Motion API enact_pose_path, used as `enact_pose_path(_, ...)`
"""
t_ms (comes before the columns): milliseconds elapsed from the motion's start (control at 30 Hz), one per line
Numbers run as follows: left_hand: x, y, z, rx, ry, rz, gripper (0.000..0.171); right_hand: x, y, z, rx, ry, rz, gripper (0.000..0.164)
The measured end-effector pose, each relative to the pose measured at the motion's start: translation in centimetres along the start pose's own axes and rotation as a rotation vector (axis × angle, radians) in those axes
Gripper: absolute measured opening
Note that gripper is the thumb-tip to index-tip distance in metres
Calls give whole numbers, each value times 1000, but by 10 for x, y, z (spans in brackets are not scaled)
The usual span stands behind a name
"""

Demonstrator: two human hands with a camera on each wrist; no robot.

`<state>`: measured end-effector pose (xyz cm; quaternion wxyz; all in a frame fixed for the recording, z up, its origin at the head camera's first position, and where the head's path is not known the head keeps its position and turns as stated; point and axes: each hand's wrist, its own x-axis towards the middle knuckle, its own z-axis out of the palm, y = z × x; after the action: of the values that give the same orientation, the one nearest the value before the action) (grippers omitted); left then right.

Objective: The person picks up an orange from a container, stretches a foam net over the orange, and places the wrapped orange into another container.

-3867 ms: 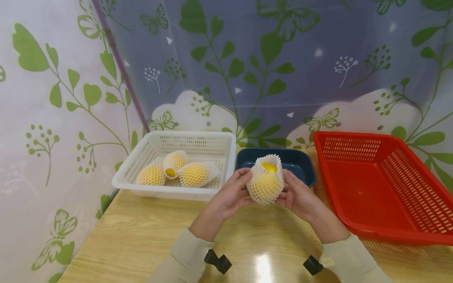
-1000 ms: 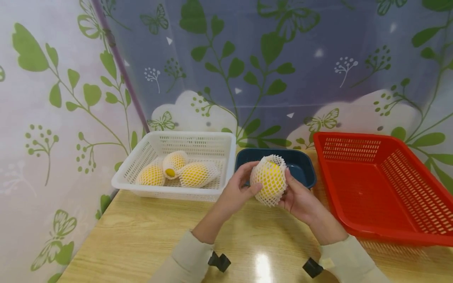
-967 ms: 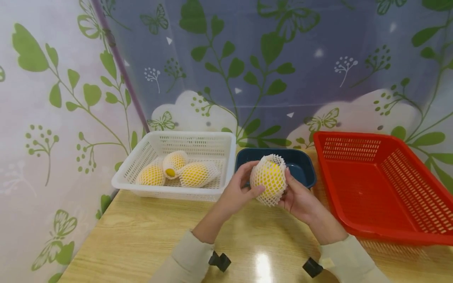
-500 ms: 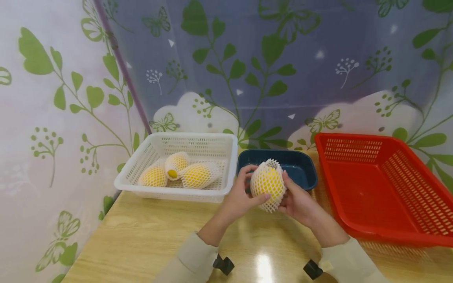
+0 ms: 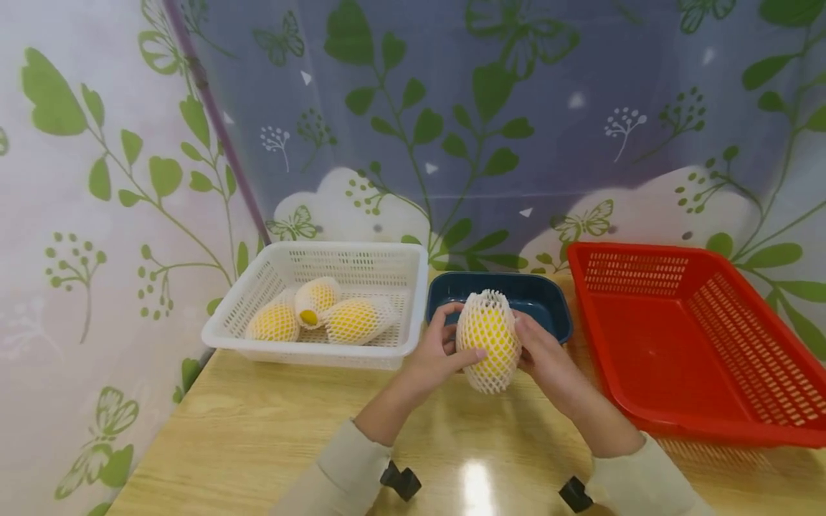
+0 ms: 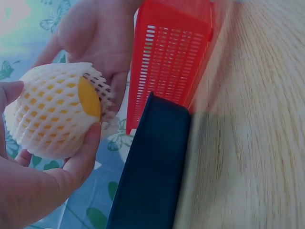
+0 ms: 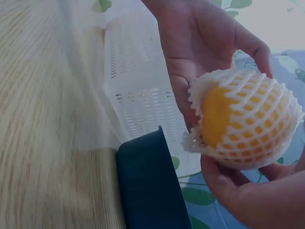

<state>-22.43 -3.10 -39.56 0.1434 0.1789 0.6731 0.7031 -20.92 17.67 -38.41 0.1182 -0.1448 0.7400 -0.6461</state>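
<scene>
Raised above the table in the head view is a yellow mango (image 5: 489, 347) in a white foam net sleeve, standing roughly upright. My left hand (image 5: 426, 365) grips its left side, thumb laid across the front and fingers behind. On the other side my right hand (image 5: 551, 365) holds it, thumb near the upper right; its other fingers are mostly hidden. Both wrist views show bare yellow skin at one end of the mango (image 6: 89, 98), where the sleeve (image 7: 257, 121) opens. Just behind the hands sits a dark blue basin (image 5: 548, 304).
At the left a white basket (image 5: 316, 349) contains 3 netted mangoes (image 5: 351, 320). A red basket (image 5: 652, 351) stands at the right. All rest on a wooden table (image 5: 271, 416) against a patterned cloth backdrop (image 5: 445, 165).
The mango has been turned more upright, so its bare yellow end no longer faces the head camera. The left thumb has moved from the side to the front of the sleeve.
</scene>
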Motion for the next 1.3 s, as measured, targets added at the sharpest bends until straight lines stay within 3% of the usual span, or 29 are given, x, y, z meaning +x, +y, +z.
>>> enact_pose_path(200, -3, 2, -4, -64, 3, -55, 73, -2, 6, 2, -29, 30, -3, 66)
enact_pose_path(367, -6, 0, -12, -106, -66, -68, 64, 0, 8, 3, -51, 41, 68, 67)
enact_pose_path(500, -10, -2, -18, -164, -124, -71, 56, -3, 6, 4, 7, 30, 93, 64)
enact_pose_path(767, -16, -5, -22, -216, -187, -140, 59, -14, 5, 9, 182, 2, 129, 66)
enact_pose_path(1000, -20, -8, -20, -184, -166, -196, 58, -15, 10, 10, 198, -12, 173, 66)
enact_pose_path(1300, -22, -6, -19, -176, -156, -191, 57, -16, 6, 8, 177, -39, 163, 66)
